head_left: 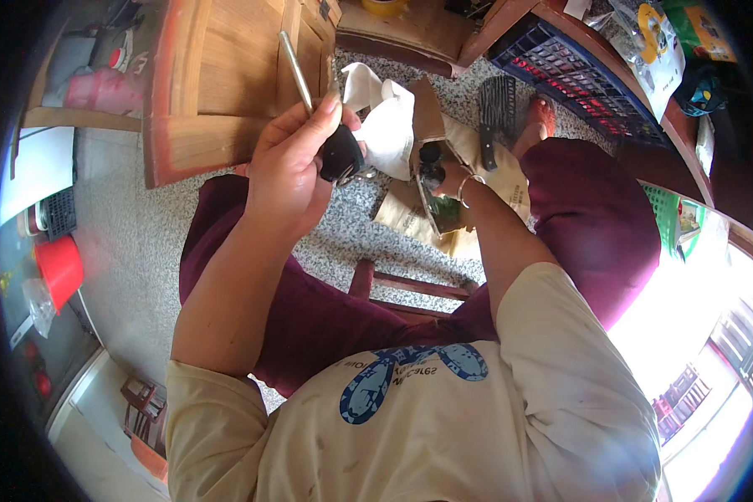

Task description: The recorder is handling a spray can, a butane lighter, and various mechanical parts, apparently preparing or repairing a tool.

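Observation:
My left hand (289, 163) is raised in front of the wooden cabinet door, its fingers wrapped round a slim silver metal rod (293, 69). A black rounded piece (341, 155) shows below the thumb, with small shiny metal parts at its lower end. Whether rod and black piece are one thing I cannot tell. Lower and to the right, my right hand (453, 180) reaches into an open cardboard box (427, 113), next to a dark cylindrical object (431, 155). Its fingertips are mostly hidden. Beside the box lies a black-handled knife (488, 146) with a broad dark patterned blade.
White crumpled paper or cloth (389, 125) leans by the box, over brown paper (402, 209) on the speckled floor. The open cabinet door (226, 75) stands at left. A dark blue crate (573, 79) is at right. Between my legs is a wooden stool (414, 286).

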`<action>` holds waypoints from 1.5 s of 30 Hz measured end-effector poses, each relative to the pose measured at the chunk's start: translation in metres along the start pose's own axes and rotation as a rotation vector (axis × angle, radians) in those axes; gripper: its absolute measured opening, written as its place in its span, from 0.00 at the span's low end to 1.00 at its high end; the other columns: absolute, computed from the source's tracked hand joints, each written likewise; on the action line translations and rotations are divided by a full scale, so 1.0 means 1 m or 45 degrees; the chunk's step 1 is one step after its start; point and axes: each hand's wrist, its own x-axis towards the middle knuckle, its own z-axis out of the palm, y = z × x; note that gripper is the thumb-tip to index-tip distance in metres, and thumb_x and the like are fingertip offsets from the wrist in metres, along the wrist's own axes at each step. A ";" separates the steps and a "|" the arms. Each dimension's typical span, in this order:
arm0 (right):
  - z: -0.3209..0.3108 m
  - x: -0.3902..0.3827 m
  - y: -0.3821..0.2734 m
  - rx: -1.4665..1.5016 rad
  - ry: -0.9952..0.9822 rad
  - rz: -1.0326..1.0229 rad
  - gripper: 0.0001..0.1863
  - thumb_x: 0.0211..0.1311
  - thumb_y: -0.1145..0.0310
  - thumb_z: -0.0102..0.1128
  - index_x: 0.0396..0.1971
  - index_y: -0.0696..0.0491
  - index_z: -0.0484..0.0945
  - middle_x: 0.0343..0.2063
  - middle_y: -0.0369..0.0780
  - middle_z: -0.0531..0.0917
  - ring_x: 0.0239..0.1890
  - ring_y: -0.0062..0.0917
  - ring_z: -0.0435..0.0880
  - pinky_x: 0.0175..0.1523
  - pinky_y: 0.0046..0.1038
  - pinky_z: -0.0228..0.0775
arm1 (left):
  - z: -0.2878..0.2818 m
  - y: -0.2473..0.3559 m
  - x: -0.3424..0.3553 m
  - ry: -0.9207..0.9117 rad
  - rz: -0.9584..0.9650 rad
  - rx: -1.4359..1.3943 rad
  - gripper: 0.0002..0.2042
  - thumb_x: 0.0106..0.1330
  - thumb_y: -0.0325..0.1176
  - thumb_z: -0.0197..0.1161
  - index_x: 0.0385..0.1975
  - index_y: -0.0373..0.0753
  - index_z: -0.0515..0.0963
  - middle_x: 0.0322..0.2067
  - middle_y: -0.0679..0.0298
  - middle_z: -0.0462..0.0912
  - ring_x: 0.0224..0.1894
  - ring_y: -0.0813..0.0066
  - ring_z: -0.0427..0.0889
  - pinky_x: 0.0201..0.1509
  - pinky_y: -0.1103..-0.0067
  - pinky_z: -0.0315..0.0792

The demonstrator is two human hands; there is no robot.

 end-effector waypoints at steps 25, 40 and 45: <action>-0.244 -0.204 -0.097 -0.245 0.843 -0.660 0.22 0.41 0.70 0.60 0.42 0.54 0.71 0.32 0.46 0.77 0.35 0.33 0.76 0.43 0.27 0.67 | -0.016 -0.008 -0.006 0.010 0.277 0.336 0.08 0.58 0.34 0.54 0.23 0.36 0.73 0.21 0.67 0.73 0.23 0.83 0.71 0.26 0.85 0.65; -0.217 -0.191 -0.124 2.128 -0.028 -0.992 0.15 0.48 0.70 0.59 0.36 0.60 0.70 0.30 0.37 0.76 0.32 0.21 0.76 0.39 0.27 0.70 | -0.005 -0.030 0.008 0.015 0.060 0.362 0.05 0.56 0.25 0.53 0.29 0.34 0.75 0.27 0.64 0.77 0.28 0.79 0.75 0.33 0.83 0.69; -0.212 -0.186 -0.117 2.032 0.103 -0.834 0.12 0.50 0.73 0.57 0.34 0.60 0.70 0.28 0.36 0.76 0.30 0.19 0.75 0.37 0.22 0.69 | 0.007 -0.026 0.005 0.056 -0.071 0.127 0.08 0.58 0.33 0.53 0.22 0.36 0.73 0.21 0.69 0.73 0.23 0.85 0.70 0.27 0.86 0.64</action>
